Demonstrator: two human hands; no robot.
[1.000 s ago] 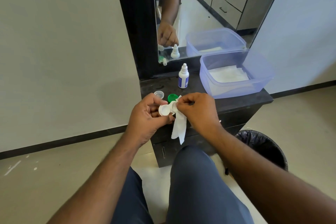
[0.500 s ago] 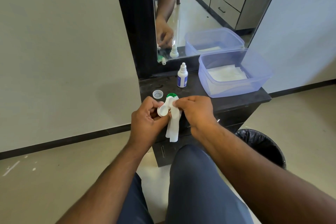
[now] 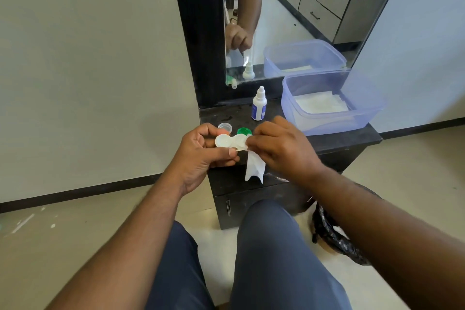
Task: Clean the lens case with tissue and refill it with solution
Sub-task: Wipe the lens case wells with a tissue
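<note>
Wiping step in hand: lens case held above the front edge of the dark counter, both wells facing up, caps off. Left hand pinches the case at its 9 o'clock well, thumb underneath near the bridge, fingers curled behind. Right hand pinches a white tissue against the 3 o'clock well; the tissue's loose tail hangs down toward 6 o'clock. Whether the tissue sits inside that well or only on its rim cannot be told.

On the counter: green cap at 12 o'clock of the case, clear cap at 11 o'clock, solution bottle upright farther back, cap on. Plastic tub holding spare tissues at 2 o'clock. Bin on the floor at 5 o'clock.

Judgement, for a good wipe:
- twist a fresh tissue corner into the well bottom, then round the threads;
- keep the left pinch on the far well so the case does not flex;
- repeat on the 9 o'clock well with a dry part;
- drop the tissue in the bin before uncapping the bottle; refill not yet begun.
</note>
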